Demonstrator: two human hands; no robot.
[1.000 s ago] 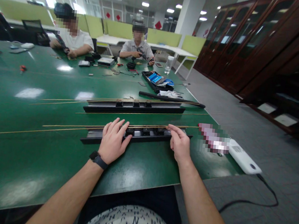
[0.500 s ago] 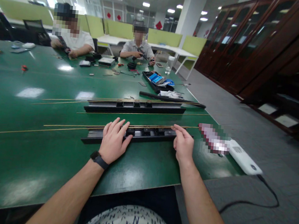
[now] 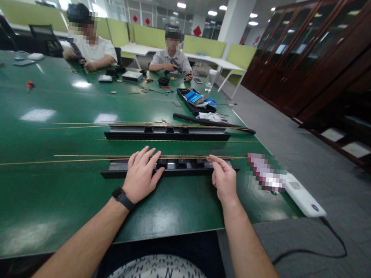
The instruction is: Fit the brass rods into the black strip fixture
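Note:
A black channel-shaped bar [image 3: 189, 169] with a grey inner face lies crosswise in front of me. Several thin golden rods [image 3: 84, 155] run along its far side and stick out past its left end. My left hand [image 3: 142, 170] lies over the bar's left part, fingers stretched and slightly spread, fingertips on or just by the rods. At the bar's right part, my right hand [image 3: 224, 177] is closed in a pinch at the rods, thumb and forefinger together on a thin golden rod. Its other fingers are curled in, and the exact pinch point is small.
A second black bar [image 3: 169, 133] with golden rods lies farther back. Beyond it are a black tray [image 3: 189, 104] with blue packets and white gloves [image 3: 211, 117]. A pixelated red-edged object [image 3: 264, 171] and a corded white device [image 3: 303, 195] are at right. Two people sit across.
My right hand has slid a little to the left along the rods, still pinched. My left hand and the bars stay where they were.

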